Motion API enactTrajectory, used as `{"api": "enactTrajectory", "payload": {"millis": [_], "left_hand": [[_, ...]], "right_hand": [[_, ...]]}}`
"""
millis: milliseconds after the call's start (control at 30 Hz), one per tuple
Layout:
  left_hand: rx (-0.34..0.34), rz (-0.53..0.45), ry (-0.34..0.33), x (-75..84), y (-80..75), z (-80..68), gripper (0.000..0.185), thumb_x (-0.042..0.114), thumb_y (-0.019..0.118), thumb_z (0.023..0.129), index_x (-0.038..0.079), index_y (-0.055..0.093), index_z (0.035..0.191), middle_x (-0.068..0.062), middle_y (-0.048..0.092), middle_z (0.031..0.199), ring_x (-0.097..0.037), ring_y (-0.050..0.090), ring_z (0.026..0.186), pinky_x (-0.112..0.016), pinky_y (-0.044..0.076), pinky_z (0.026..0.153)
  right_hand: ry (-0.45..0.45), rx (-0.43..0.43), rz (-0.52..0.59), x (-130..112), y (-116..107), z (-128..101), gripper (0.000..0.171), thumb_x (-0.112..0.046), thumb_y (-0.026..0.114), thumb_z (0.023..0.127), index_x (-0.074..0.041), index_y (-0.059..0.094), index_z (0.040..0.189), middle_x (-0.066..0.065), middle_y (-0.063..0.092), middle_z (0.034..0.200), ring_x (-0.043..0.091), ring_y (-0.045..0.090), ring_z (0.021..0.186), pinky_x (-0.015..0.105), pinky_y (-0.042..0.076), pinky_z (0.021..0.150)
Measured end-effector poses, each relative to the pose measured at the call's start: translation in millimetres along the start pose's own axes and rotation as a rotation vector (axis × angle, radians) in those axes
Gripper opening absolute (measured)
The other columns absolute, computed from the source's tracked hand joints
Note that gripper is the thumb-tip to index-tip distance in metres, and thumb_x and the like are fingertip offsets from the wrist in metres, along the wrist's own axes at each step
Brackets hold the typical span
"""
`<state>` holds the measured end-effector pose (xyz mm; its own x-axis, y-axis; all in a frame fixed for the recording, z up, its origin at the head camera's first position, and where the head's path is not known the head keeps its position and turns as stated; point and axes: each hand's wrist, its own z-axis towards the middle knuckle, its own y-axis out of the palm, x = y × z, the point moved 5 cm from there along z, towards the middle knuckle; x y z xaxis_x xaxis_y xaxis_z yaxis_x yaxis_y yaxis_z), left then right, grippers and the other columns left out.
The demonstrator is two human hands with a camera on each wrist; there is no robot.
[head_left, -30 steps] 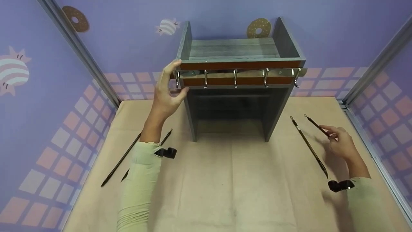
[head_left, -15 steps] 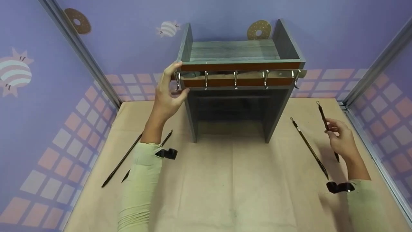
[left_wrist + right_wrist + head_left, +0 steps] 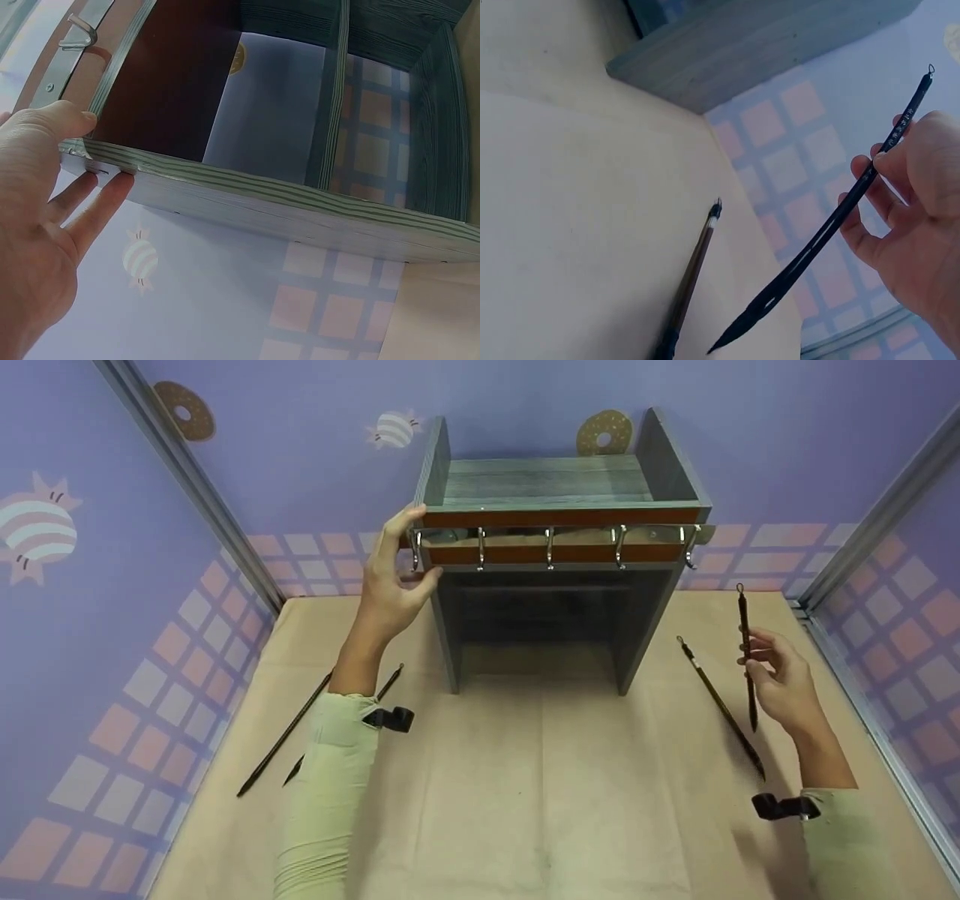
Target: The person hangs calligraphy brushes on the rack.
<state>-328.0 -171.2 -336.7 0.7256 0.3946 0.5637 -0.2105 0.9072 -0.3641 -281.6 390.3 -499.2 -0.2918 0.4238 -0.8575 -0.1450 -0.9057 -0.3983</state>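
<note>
Brush (image 3: 823, 229) now runs straighter ahead, pinched in your right hand (image 3: 784, 682); your left hand (image 3: 388, 589) grips the wood-grained rack (image 3: 547, 480).

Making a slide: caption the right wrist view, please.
Right hand holding a dark brush, a second brush lying on the beige cloth.

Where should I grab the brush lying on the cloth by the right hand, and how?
I'd pinch the brush around the middle of its handle, coming straight down from above. It lies flat, and the handle is thin and straight, so pinch across it. Keep off the pointed tip at the end nearer you.
</note>
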Motion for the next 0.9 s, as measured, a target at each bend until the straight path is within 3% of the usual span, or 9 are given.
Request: {"api": "enactTrajectory", "payload": {"millis": [67, 233, 467, 700, 900], "left_hand": [[-0.009, 0.000, -0.010, -0.3, 0.1, -0.6, 0.071, -0.003, 0.076, 0.097, 0.001, 0.048, 0.162, -0.024, 0.049, 0.173, -0.034, 0.049, 0.163, -0.035, 0.070, 0.090], [-0.021, -0.005, -0.031, -0.4, -0.2, -0.9, 0.070, -0.003, 0.075, 0.098, 0.003, 0.048, 0.163, -0.024, 0.046, 0.174, -0.033, 0.051, 0.161, -0.030, 0.070, 0.083], [-0.018, -0.005, -0.027, -0.7, -1.3, -0.3, 0.070, -0.003, 0.075, 0.097, 0.002, 0.048, 0.162, -0.025, 0.046, 0.174, -0.036, 0.049, 0.163, -0.028, 0.070, 0.085], [-0.003, 0.015, -0.006, -1.0, -2.5, -0.2, 0.070, -0.003, 0.076, 0.096, 0.000, 0.049, 0.161, -0.026, 0.048, 0.173, -0.037, 0.049, 0.162, -0.024, 0.066, 0.086], [-0.004, 0.009, -0.007, -1.1, -2.3, 0.1, 0.071, -0.003, 0.076, 0.096, 0.000, 0.048, 0.161, -0.026, 0.048, 0.173, -0.036, 0.050, 0.162, -0.027, 0.068, 0.084]], "right_hand": [[-0.016, 0.005, 0.025, -8, 4, 0, 0.049, 0.012, 0.048, 0.111, 0.011, 0.048, 0.160, -0.018, 0.061, 0.127, -0.005, 0.064, 0.110, 0.005, 0.055, 0.094], [-0.066, 0.035, 0.048, -33, 12, 0, 0.049, 0.015, 0.050, 0.110, 0.013, 0.049, 0.159, -0.023, 0.065, 0.124, -0.006, 0.067, 0.109, 0.006, 0.056, 0.093], [-0.168, 0.068, 0.131, -66, 22, -1, 0.049, 0.023, 0.051, 0.104, 0.017, 0.052, 0.153, -0.019, 0.071, 0.119, 0.000, 0.071, 0.105, 0.010, 0.060, 0.089], [-0.332, 0.023, 0.227, -94, 32, -2, 0.051, 0.027, 0.052, 0.101, 0.020, 0.050, 0.151, -0.013, 0.073, 0.122, 0.002, 0.073, 0.105, 0.012, 0.061, 0.088], [-0.391, -0.006, 0.286, -115, 40, -5, 0.051, 0.030, 0.053, 0.099, 0.021, 0.051, 0.149, -0.010, 0.075, 0.121, 0.004, 0.074, 0.105, 0.013, 0.062, 0.090]]}}
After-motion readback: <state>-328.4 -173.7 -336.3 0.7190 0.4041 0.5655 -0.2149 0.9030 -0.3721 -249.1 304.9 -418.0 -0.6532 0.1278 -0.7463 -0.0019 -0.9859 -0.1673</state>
